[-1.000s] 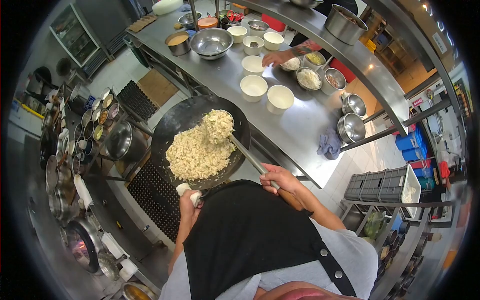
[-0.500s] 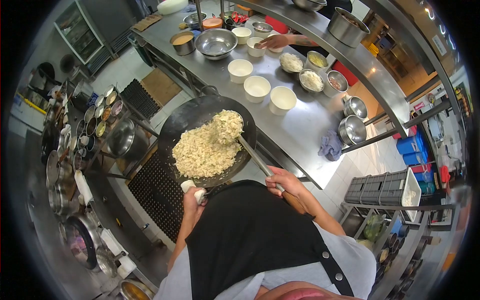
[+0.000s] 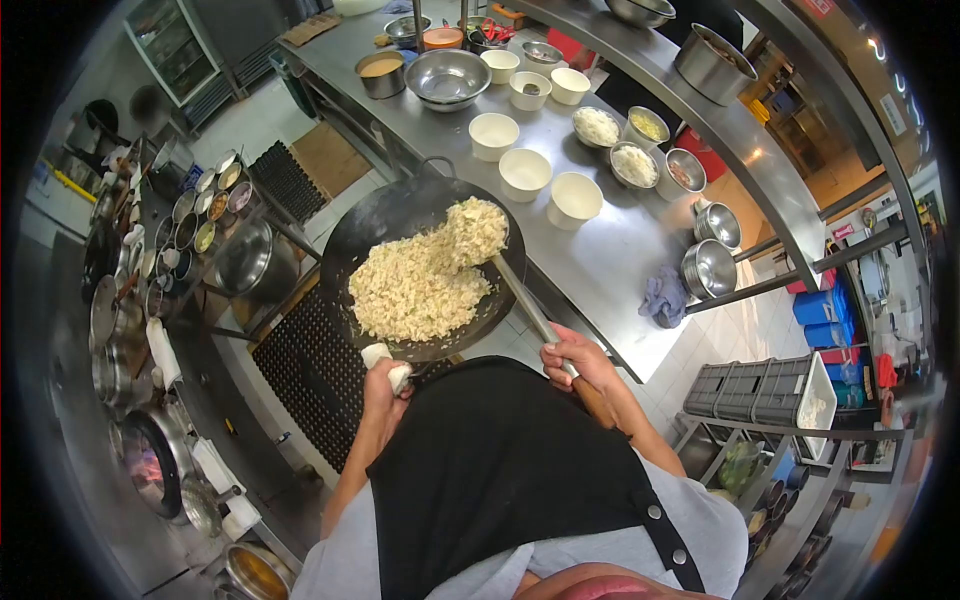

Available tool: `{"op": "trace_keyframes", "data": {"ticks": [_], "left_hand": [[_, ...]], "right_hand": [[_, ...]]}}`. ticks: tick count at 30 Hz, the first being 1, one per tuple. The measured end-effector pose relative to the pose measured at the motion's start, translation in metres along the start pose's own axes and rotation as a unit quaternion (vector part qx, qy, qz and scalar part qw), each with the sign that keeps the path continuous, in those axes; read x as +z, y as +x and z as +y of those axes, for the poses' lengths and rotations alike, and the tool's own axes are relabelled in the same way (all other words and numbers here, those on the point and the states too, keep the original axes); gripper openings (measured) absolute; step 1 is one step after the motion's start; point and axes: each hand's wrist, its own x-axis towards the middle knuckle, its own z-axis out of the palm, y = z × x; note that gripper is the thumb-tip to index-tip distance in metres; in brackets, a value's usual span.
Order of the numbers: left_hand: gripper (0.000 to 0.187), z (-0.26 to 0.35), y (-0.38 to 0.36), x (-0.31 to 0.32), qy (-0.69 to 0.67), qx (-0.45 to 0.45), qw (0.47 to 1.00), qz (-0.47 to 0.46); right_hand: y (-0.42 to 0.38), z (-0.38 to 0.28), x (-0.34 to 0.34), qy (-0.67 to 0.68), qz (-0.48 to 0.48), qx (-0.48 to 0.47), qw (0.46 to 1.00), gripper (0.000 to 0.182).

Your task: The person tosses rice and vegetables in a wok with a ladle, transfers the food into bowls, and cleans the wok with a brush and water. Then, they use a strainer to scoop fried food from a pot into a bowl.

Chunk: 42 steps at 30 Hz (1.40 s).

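Observation:
A large dark wok [image 3: 350,225] full of fried rice [image 3: 410,295] is held out in front of me, beside the steel table. My left hand [image 3: 383,390] is closed around the wok's near side, with a folded white cloth [image 3: 376,354] in its grip. My right hand [image 3: 582,362] is wrapped around the long handle of a ladle [image 3: 524,298], which has a metal shaft and a wooden end. The ladle's bowl is heaped with rice, over the wok's right side. Three white bowls [image 3: 525,175] stand nearest the wok on the table.
On the steel table [image 3: 640,335] are more white bowls [image 3: 530,90], a large metal bowl [image 3: 447,80], bowls of shredded white food [image 3: 634,165] and a bluish cloth [image 3: 664,294]. A raised steel shelf [image 3: 745,140] runs along its far side. Behind-left, flames show at a stove [image 3: 152,470].
The wok and loaded ladle have shifted slightly up in view. Another person's hand has withdrawn from the white bowls. My view has turned a little; both my grips are unchanged.

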Motion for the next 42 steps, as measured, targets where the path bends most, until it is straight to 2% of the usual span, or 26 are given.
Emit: {"op": "trace_keyframes", "data": {"ticks": [7,9,11,13,15,19,21,22,23,25,26,28,29,30,31,32,34,35,37,40,42], "left_hand": [[0.008,-0.007,0.004,-0.011,-0.042,0.014,0.999,-0.006],[0.008,-0.009,0.014,-0.016,-0.060,0.024,0.998,-0.028],[0.008,-0.009,0.016,-0.017,-0.060,0.029,0.997,-0.033],[0.007,-0.005,0.013,-0.012,-0.065,0.029,0.998,0.001],[0.007,-0.003,0.012,-0.011,-0.059,0.031,0.998,-0.009],[0.007,-0.007,0.018,-0.018,-0.070,0.030,0.997,-0.017],[0.007,-0.008,0.017,-0.018,-0.070,0.032,0.997,-0.015],[0.007,-0.007,0.016,-0.017,-0.072,0.033,0.997,-0.012],[0.007,-0.006,0.018,-0.016,-0.074,0.034,0.997,-0.007],[0.007,-0.003,0.021,-0.015,-0.079,0.033,0.996,0.001],[0.007,-0.006,0.020,-0.015,-0.082,0.033,0.996,0.006],[0.007,-0.006,0.016,-0.011,-0.080,0.028,0.996,0.022],[0.007,-0.004,0.014,-0.006,-0.078,0.026,0.996,0.033],[0.007,0.000,0.014,-0.002,-0.079,0.028,0.996,0.039],[0.007,0.000,0.009,0.001,-0.079,0.032,0.995,0.052],[0.007,-0.001,0.004,0.004,-0.077,0.036,0.994,0.064],[0.006,-0.004,-0.003,0.009,-0.081,0.042,0.993,0.075],[0.006,-0.005,-0.006,0.012,-0.089,0.049,0.992,0.079],[0.005,-0.006,-0.010,0.015,-0.086,0.052,0.992,0.081],[0.005,-0.015,-0.012,0.016,-0.096,0.043,0.990,0.094],[0.005,-0.019,-0.016,0.014,-0.103,0.036,0.988,0.106]], "right_hand": [[-0.011,0.006,0.014,0.046,0.043,-0.036,0.997,0.046],[-0.015,0.000,0.016,0.087,0.020,-0.052,0.995,0.039],[-0.018,-0.006,0.014,0.088,0.016,-0.066,0.994,0.042],[-0.022,-0.018,0.017,0.119,0.009,-0.089,0.989,0.046],[-0.023,-0.030,0.015,0.104,0.016,-0.102,0.989,0.051],[-0.010,-0.048,0.001,0.047,0.063,-0.143,0.987,0.042],[0.007,-0.058,-0.014,-0.044,0.104,-0.151,0.982,0.037],[0.019,-0.061,-0.025,-0.069,0.128,-0.149,0.978,0.044],[0.040,-0.063,-0.039,-0.069,0.127,-0.148,0.978,0.044],[0.082,-0.062,-0.069,-0.290,0.271,-0.137,0.908,0.056],[0.097,-0.054,-0.081,-0.289,0.269,-0.135,0.908,0.056],[0.130,-0.041,-0.105,-0.468,0.347,-0.144,0.800,0.066],[0.148,-0.031,-0.131,-0.468,0.342,-0.143,0.802,0.066],[0.167,-0.018,-0.160,-0.558,0.363,-0.225,0.711,0.068],[0.170,-0.015,-0.161,-0.633,0.376,-0.301,0.606,0.070],[0.169,-0.016,-0.165,-0.631,0.373,-0.298,0.612,0.070],[0.144,-0.040,-0.121,-0.555,0.381,-0.190,0.714,0.072],[0.147,-0.035,-0.130,-0.551,0.380,-0.188,0.719,0.072],[0.154,-0.030,-0.145,-0.562,0.396,-0.233,0.688,0.073],[0.155,-0.039,-0.162,-0.587,0.398,-0.217,0.670,0.072],[0.154,-0.041,-0.162,-0.554,0.402,-0.228,0.692,0.073]]}}
